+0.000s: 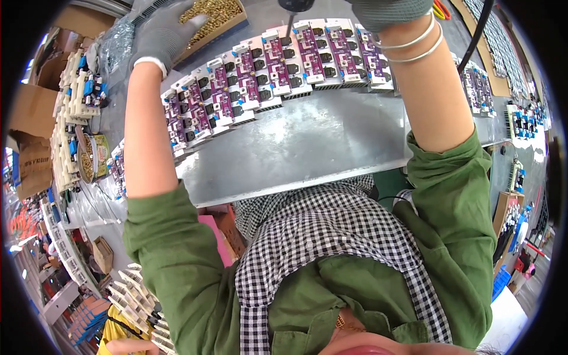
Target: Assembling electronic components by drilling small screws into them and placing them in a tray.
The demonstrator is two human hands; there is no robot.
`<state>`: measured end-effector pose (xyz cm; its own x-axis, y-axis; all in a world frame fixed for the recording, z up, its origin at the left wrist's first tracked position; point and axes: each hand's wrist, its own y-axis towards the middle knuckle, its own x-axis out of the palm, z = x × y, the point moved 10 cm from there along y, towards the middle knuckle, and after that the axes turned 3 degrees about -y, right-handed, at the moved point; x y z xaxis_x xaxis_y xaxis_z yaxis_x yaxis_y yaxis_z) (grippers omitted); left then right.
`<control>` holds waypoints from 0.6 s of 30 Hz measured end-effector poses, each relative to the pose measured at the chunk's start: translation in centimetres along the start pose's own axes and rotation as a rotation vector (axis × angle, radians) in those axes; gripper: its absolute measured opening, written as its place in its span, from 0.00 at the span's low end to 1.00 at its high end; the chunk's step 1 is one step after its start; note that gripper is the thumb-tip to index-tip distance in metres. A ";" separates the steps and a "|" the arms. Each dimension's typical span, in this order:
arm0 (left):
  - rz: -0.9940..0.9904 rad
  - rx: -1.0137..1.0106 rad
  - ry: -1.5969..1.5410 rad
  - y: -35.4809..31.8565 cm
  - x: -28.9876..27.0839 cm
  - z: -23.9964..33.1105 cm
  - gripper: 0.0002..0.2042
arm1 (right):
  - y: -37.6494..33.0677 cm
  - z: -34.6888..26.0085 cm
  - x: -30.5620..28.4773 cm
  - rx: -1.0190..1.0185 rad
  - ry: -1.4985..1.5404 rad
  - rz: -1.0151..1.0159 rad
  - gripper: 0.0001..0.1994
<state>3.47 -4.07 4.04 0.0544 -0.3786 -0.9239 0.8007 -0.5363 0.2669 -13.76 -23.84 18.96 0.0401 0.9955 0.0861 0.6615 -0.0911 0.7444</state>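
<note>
Dark print on brown carton [34,163]. Gloved left hand [161,36] over brass-coloured parts [222,13], right hand [391,10] cut off by top edge; can't tell either grip. Purple boards [309,48] rowed on metal table [290,139].

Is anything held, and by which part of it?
It cannot be told: the right hand is cut off above; the left hand, near brass-coloured parts, shows no clear grip.
</note>
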 end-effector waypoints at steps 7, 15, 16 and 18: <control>-0.097 -0.273 0.213 -0.7 3.0 -6.0 0.13 | -0.8 0.5 -1.1 0.106 0.017 0.088 0.26; -0.147 -0.342 0.173 -2.4 3.1 -8.1 0.13 | -1.1 0.3 0.2 0.140 0.021 0.069 0.27; -0.040 -0.291 0.207 -2.2 2.1 -6.4 0.14 | -1.1 -0.1 -0.2 0.146 0.006 0.091 0.27; 0.027 -0.342 0.107 -1.9 0.6 -6.3 0.13 | -1.0 -0.9 -0.2 0.151 0.005 0.086 0.27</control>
<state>5.77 1.48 1.22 0.1262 -0.2989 -0.9459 0.9505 -0.2367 0.2016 -15.15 -24.00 18.77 0.0982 0.9840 0.1489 0.7605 -0.1708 0.6265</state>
